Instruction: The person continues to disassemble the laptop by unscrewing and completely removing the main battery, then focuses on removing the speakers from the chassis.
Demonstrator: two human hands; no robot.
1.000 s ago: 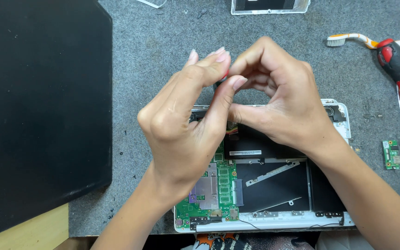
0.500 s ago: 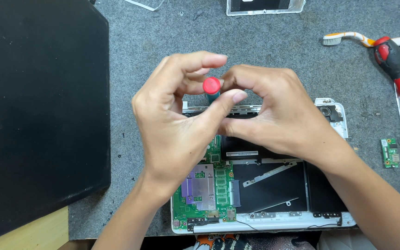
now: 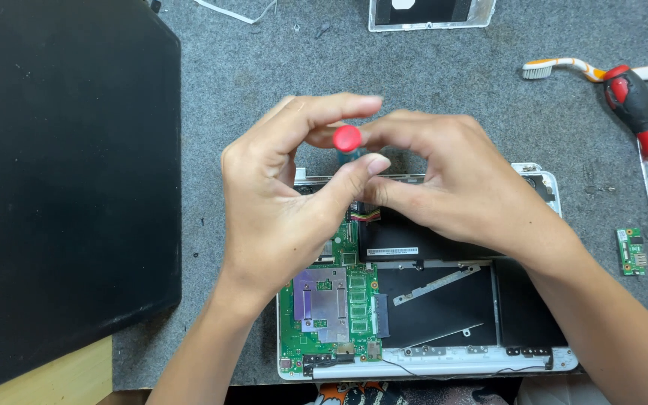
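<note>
both hands meet over the opened white laptop base (image 3: 541, 184), likely to keep the small red-capped screwdriver (image 3: 347, 139) upright above the green circuit board (image 3: 331, 307). the left hand (image 3: 286, 202) pinches it narrowly between thumb and forefinger; the right hand (image 3: 451, 184) curls its fingertips against the shaft, resting on the laptop.

Rough grey felt mat (image 3: 429, 67), matt black panel (image 3: 61, 172), glossy red plastic cap (image 3: 346, 138)
</note>
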